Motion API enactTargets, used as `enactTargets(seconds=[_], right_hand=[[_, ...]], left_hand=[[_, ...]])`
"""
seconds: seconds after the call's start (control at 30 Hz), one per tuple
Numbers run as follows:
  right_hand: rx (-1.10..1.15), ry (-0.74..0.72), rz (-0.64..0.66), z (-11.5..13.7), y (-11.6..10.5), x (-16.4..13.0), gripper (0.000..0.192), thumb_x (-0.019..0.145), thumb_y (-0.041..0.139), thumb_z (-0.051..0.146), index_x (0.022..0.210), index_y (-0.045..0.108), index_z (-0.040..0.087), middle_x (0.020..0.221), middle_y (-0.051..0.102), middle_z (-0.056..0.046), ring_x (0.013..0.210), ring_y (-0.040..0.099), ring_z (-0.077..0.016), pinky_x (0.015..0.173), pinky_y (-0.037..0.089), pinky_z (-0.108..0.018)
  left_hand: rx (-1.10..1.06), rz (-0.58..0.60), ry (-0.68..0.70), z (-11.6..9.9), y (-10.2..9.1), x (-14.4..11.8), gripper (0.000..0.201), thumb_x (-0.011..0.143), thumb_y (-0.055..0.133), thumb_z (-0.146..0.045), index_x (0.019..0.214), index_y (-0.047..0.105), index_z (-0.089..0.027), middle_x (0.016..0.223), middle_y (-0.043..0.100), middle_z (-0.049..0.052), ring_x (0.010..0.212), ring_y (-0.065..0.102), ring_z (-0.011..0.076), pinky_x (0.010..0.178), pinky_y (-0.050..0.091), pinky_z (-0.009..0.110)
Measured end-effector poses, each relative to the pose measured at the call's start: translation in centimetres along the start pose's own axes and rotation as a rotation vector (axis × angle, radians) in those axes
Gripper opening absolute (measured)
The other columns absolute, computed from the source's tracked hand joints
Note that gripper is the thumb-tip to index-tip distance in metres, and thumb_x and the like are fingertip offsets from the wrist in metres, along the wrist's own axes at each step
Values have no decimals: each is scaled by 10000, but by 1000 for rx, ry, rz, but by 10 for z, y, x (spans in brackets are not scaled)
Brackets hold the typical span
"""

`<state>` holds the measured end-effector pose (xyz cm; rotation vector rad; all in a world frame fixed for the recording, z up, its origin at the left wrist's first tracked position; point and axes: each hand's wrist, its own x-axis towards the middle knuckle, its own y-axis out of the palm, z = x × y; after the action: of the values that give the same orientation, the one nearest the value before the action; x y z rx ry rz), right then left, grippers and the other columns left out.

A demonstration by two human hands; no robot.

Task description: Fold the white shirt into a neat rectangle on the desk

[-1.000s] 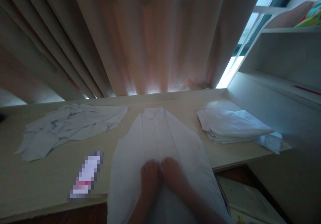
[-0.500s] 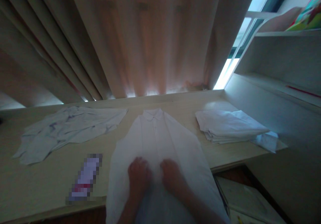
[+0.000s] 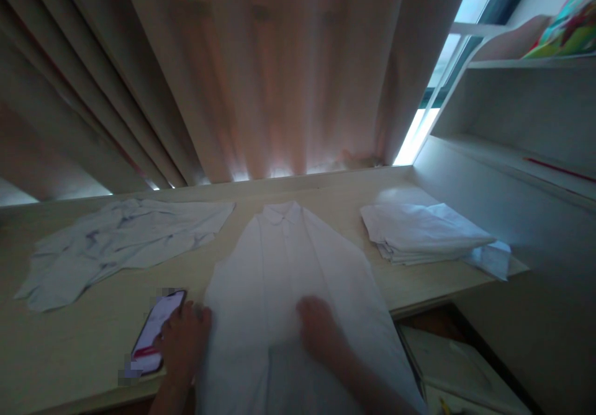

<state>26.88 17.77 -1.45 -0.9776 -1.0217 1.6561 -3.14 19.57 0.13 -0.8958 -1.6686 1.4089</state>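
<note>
**Hands on a white shirt laid out on the desk**

White shirt (image 3: 288,278) lay flat, face up, in the middle of the pale wooden desk (image 3: 93,334), collar toward the curtain (image 3: 261,74), hem hanging over the near edge. Sleeves appeared folded in along the sides; the light was dim and the cloth blurred, so the folds could not be read exactly.

Right hand (image 3: 319,328) rested palm down on the lower middle of the shirt, fingers spread flat, gripping nothing. Forearm ran back toward the lower right of the view.

Left hand (image 3: 184,340) lay off the shirt's left edge, flat and open on the desk, fingers touching or just overlapping the lower right side of a phone (image 3: 156,331). Whether the fingertips pressed the screen could not be told. Phone screen was lit, lying slantwise near the desk's front edge.

Left of the shirt, well apart: a crumpled pale blue shirt (image 3: 116,241), spread loosely. Right of it, near the desk's right end: a stack of folded white garments (image 3: 423,232), with a bit of pale cloth (image 3: 491,258) poking out beyond it at the corner.

White shelving (image 3: 521,111) stood at the right, bright window strip (image 3: 447,86) between it and the curtain.
</note>
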Motion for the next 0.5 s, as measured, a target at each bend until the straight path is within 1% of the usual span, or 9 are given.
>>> enactTargets(seconds=[0.07, 0.13, 0.2, 0.27, 0.4, 0.5], right_hand=[[-7, -9, -14, -2, 3, 1, 477, 794, 379, 72, 1237, 526, 169, 1308, 529, -119, 1236, 434, -230, 1048, 275, -397], [-11, -9, -19, -4, 5, 1, 475, 793, 384, 78, 1238, 525, 166, 1310, 525, -124, 1235, 431, -233, 1046, 271, -400], [-7, -8, -22, -4, 7, 2, 456, 793, 401, 98, 1225, 532, 156, 1304, 526, -130, 1232, 429, -238, 1052, 261, -399], [-1, -10, -32, -4, 8, 3, 441, 788, 414, 105, 1206, 544, 158, 1294, 533, -124, 1227, 431, -235, 1059, 250, -395], [5, 10, -85, -3, 12, 4, 423, 783, 409, 81, 1164, 570, 173, 1240, 567, -113, 1203, 447, -230, 1047, 262, -386], [3, 13, -108, -1, 12, 4, 395, 813, 390, 94, 1153, 574, 176, 1210, 580, -114, 1170, 470, -229, 1020, 290, -377]], left_hand=[[-7, -8, -21, -2, -3, 6, 455, 826, 347, -396, 1185, 498, -160, 1154, 564, 163, 1051, 503, 328, 846, 371, 519], [-31, -7, 16, -8, -4, 8, 448, 836, 335, -386, 1179, 501, -152, 1147, 570, 157, 1050, 505, 313, 841, 383, 496], [-68, -13, 134, -21, -2, 3, 425, 836, 352, -362, 1167, 512, -150, 1155, 572, 144, 1076, 499, 287, 868, 384, 460], [-102, -31, 280, -40, 4, -11, 386, 826, 385, -323, 1139, 538, -157, 1146, 579, 132, 1094, 496, 266, 898, 378, 432], [-182, -63, 548, -82, 28, -51, 299, 821, 405, -236, 1047, 592, -178, 1095, 603, 111, 1088, 501, 234, 939, 366, 408], [-219, -28, 735, -103, 46, -77, 253, 814, 407, -184, 959, 613, -189, 1037, 619, 84, 1051, 511, 216, 955, 358, 402]])
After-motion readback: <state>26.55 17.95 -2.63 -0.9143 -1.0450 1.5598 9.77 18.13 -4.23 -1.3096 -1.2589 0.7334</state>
